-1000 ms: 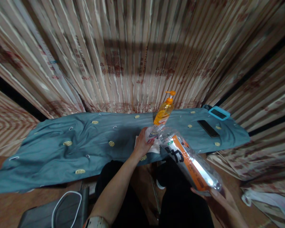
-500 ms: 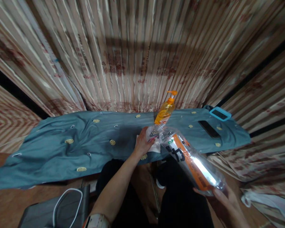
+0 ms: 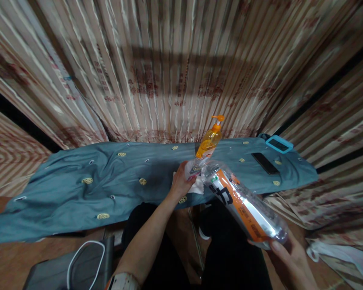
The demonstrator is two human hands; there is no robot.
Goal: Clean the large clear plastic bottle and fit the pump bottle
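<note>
My right hand (image 3: 287,253) grips the base end of a large clear plastic bottle (image 3: 238,203) with an orange, white and black label. The bottle is tilted, its neck end pointing up-left toward my left hand (image 3: 183,181). My left hand is closed around a small clear, whitish thing (image 3: 194,168) at the bottle's neck; its exact kind cannot be made out. A white cloth or tissue (image 3: 197,187) lies beneath that hand. Just behind stands a pump bottle (image 3: 209,141) with orange-yellow liquid and an orange pump head.
A teal patterned cloth (image 3: 60,181) covers the long surface. To the right lie a black phone (image 3: 265,163) and a blue-framed device (image 3: 279,143). Pleated curtains (image 3: 169,72) hang behind. Lower left, a white cable (image 3: 86,245) rests on a dark box-like thing (image 3: 57,266).
The large bottle has rolled slightly in my right hand, so its label faces a little differently. My left hand stays in nearly the same place.
</note>
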